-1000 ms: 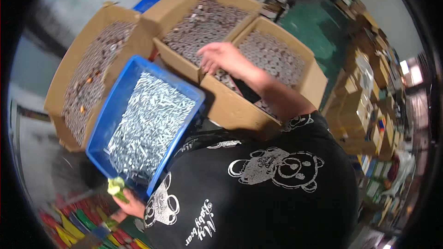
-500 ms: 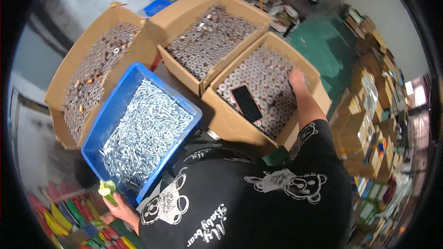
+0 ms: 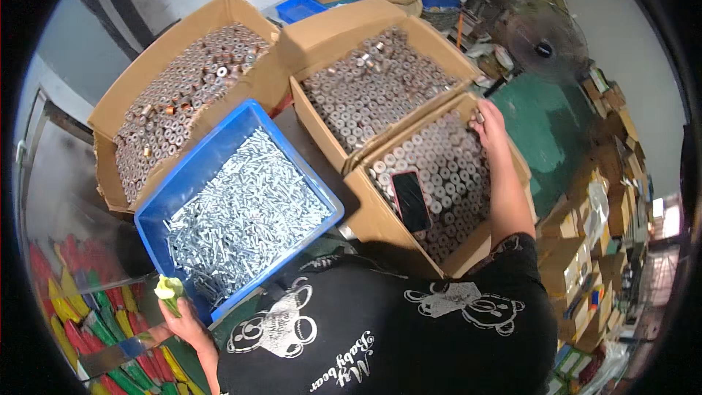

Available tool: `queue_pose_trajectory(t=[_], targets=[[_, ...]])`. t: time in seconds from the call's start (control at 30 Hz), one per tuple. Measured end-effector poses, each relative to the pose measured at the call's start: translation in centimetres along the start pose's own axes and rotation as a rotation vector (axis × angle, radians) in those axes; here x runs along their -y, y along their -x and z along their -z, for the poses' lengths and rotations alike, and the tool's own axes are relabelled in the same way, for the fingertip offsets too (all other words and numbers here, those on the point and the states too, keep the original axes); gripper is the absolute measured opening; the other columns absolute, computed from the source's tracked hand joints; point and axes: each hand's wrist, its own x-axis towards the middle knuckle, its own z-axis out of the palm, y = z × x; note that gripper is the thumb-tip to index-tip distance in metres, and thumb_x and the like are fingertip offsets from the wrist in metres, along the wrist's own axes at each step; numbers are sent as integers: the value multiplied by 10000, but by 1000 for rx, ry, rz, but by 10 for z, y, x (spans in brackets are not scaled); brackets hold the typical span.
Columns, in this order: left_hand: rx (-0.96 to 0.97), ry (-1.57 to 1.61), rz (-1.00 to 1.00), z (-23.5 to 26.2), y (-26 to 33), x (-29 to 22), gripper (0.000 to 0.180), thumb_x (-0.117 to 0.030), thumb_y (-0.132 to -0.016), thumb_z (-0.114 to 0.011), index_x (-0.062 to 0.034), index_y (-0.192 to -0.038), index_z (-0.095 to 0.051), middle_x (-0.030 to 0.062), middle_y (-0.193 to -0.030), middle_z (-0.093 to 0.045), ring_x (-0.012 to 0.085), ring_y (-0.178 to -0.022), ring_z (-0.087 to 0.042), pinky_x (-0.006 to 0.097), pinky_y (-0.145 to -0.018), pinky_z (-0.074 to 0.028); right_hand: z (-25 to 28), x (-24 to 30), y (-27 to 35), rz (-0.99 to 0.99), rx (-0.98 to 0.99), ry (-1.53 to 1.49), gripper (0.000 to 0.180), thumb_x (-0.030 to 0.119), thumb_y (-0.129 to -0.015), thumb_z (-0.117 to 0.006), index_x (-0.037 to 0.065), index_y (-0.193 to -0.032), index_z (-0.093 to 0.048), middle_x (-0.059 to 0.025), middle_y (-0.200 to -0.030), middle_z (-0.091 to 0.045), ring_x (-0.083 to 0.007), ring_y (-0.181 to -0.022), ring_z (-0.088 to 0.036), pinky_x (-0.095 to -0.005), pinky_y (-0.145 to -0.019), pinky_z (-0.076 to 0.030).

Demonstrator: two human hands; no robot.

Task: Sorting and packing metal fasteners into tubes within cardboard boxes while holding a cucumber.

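Observation:
My left hand (image 3: 189, 325), at the lower left by the blue tub's near corner, is wrapped round a bitten pale-green piece of cucumber or melon (image 3: 169, 288). My right hand (image 3: 493, 126) is at the far right corner of the right cardboard box (image 3: 398, 240). Its fingers are pinched on a small metal cylinder (image 3: 479, 115), partly hidden by them. Rows of round metal pieces with centre holes (image 3: 450, 164) fill this box. On top of them lies a phone (image 3: 412, 201) with a dark screen and pink edge.
A blue tub (image 3: 330, 221) holds many silvery screw-like pins (image 3: 248, 205). Two more cardboard boxes, the middle one (image 3: 322, 128) and the left one (image 3: 107, 150), hold similar cylinders. A fan (image 3: 543, 47) stands at the back right; stacked cartons (image 3: 567, 271) line the right side.
The view has shifted, so the boxes appear further right. My right hand has risen from among the pieces to the box's far corner, a small cylinder now showing in its fingers. The left keeps its hold.

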Motion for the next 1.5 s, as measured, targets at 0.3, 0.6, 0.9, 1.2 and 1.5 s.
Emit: queue_pose_trajectory(t=[0.3,0.6,0.9,1.2,1.5], targets=[[53,-201,-44,-12,2,-19,515,-225,-764,-709,14,-1182,-526,69,-948,-618,145,-864,-582,292,-786,-471,-142,-66,-164,627,257,1765,209,139,-861,-496,45,-902,-678,-202,-957,-657,-361,-888,-644,-471,-754,-517],[37,-337,-68,-12,8,-42,572,-314,-753,-731,19,-1172,-530,123,-964,-644,196,-877,-633,313,-791,-485,-170,-86,-188,351,183,1872,198,79,-898,-477,24,-975,-651,-178,-992,-663,-340,-936,-646,-438,-754,-537],[39,-241,-89,-8,2,-38,573,-318,-749,-743,27,-1155,-532,113,-930,-643,181,-847,-629,303,-774,-488,-172,-62,-164,435,112,1748,154,135,-867,-552,4,-866,-632,-200,-926,-655,-337,-821,-639,-426,-683,-522],[81,-136,-93,-2,2,-40,551,-305,-739,-756,14,-1130,-534,131,-906,-656,204,-819,-650,321,-751,-501,-399,107,36,74,1025,271,204,209,-899,-586,48,-1024,-589,9,-760,-570,-47,-515,-472,-191,-400,-311],[96,-31,-238,0,0,-29,544,-297,-731,-776,-8,-1121,-530,160,-831,-651,274,-753,-666,344,-669,-518,-599,66,162,1193,988,1639,406,182,-897,-418,322,-1265,-516,-147,-1007,-659,-313,-920,-645,-428,-744,-518]])
